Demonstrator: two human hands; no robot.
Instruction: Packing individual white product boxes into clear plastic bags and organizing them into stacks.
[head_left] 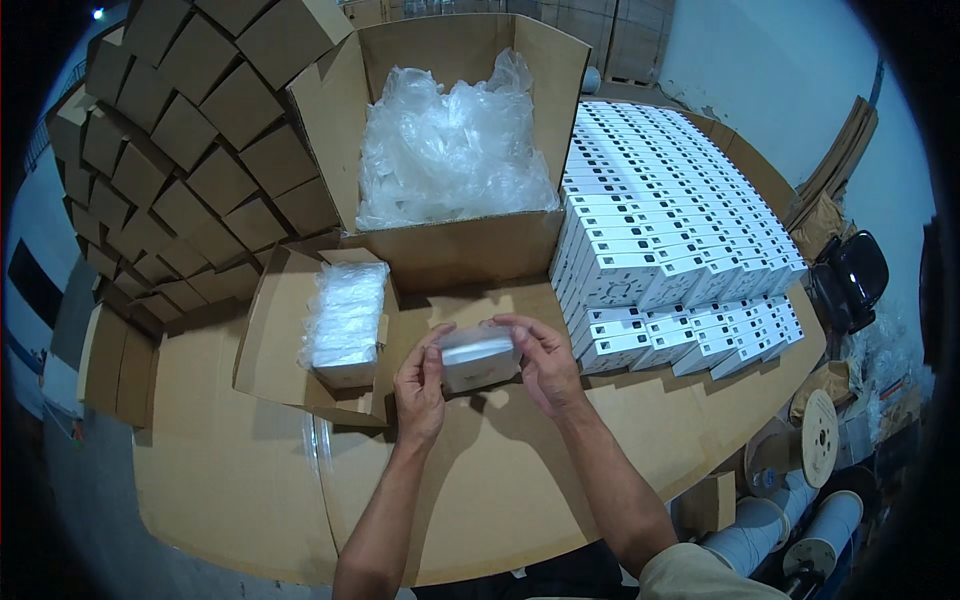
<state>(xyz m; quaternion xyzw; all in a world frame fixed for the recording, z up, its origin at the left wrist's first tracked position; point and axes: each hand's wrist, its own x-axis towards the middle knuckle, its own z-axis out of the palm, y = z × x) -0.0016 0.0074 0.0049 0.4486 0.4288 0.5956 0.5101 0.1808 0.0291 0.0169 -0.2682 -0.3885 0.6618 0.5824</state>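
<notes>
Head view showed the left hand and right hand holding a white box between them above the table, long axis roughly left-to-right; a small carton stood left, stacked boxes right, a large carton blocking beyond.

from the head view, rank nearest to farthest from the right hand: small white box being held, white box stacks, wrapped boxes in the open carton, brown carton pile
1. Small white box: touching the right hand.
2. White box stacks: just to its right.
3. Wrapped boxes: left, beyond the left hand.
4. Brown carton pile: far upper left.
</notes>
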